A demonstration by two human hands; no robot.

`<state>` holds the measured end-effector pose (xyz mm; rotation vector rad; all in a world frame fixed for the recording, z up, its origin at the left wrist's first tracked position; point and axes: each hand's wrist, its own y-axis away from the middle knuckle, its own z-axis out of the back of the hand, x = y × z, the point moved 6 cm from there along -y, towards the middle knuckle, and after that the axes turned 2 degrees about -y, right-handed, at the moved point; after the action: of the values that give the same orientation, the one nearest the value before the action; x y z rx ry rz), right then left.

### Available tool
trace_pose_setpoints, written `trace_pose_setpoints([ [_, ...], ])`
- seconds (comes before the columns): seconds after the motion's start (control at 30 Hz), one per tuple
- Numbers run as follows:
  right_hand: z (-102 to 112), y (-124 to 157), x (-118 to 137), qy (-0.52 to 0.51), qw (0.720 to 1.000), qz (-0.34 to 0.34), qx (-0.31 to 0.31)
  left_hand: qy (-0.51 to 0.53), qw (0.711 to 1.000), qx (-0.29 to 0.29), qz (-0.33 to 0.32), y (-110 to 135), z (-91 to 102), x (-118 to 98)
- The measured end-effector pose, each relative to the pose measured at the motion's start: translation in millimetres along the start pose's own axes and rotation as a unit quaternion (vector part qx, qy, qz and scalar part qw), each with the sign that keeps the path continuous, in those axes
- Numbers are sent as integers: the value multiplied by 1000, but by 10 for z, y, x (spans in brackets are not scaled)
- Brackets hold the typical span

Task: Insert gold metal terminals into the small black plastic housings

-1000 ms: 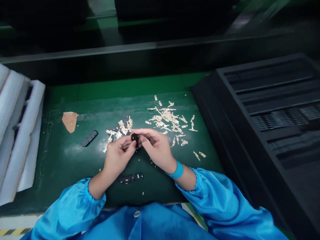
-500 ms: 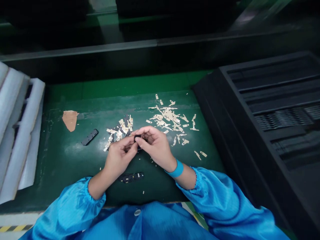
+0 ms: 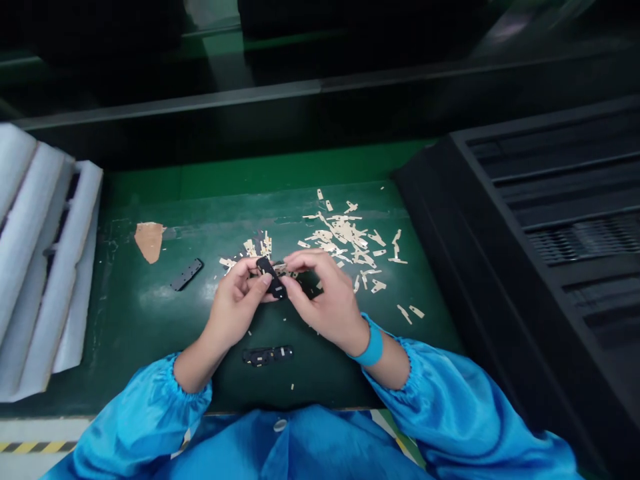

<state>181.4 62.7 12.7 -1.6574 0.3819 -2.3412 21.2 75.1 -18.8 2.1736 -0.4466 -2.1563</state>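
My left hand (image 3: pixel 233 300) is closed around a small black plastic part (image 3: pixel 271 279), thumb on its face and fingers behind. The part is tilted, with small light marks on it. Close by its right edge is my right hand (image 3: pixel 327 293), thumb and fingers apart, the thumb tip at or very near the part. Whether a tiny piece sits at the right fingertips is too small to tell. Behind the hands lies a pile of pale and dark flat strips (image 3: pixel 257 245), partly covered. A second black part (image 3: pixel 267 355) with small metal spots lies nearer to me.
Another black part (image 3: pixel 187 275) lies to the left, below a brown paper scrap (image 3: pixel 149 241). Many cream-coloured strips (image 3: pixel 345 233) are scattered on the right of the green table (image 3: pixel 150 333). White foam-like dividers (image 3: pixel 75 280) stand at left, black trays (image 3: pixel 450 220) at right.
My right hand has moved right, away from the left fingers, and its fingers have spread. The black part, mostly hidden before, is now turned face up in my left hand. The view has shifted slightly.
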Motion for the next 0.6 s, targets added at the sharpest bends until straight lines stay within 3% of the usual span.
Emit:
trace_pose_setpoints([
  [0.13,-92,93,145,158,977,121,79,-45,998,-24,-24,33,35,-33],
  [0.27,-83,139,176,195,966,97,143,-121,992,2,-22,124,113,-97],
  [0.37,-72,166,232,186,950,72,240,-167,977,-117,-63,162,439,-228],
  [0.4,-94,195,274,187,937,85,284,-177,968,-159,-75,167,551,-258],
  [0.47,-171,290,380,202,898,143,364,-195,959,-187,-82,142,679,-262],
  [0.53,-263,395,454,224,862,198,410,-226,954,-176,-86,96,699,-229],
  [0.6,-354,472,472,241,844,215,427,-266,946,-156,-96,62,647,-198],
])
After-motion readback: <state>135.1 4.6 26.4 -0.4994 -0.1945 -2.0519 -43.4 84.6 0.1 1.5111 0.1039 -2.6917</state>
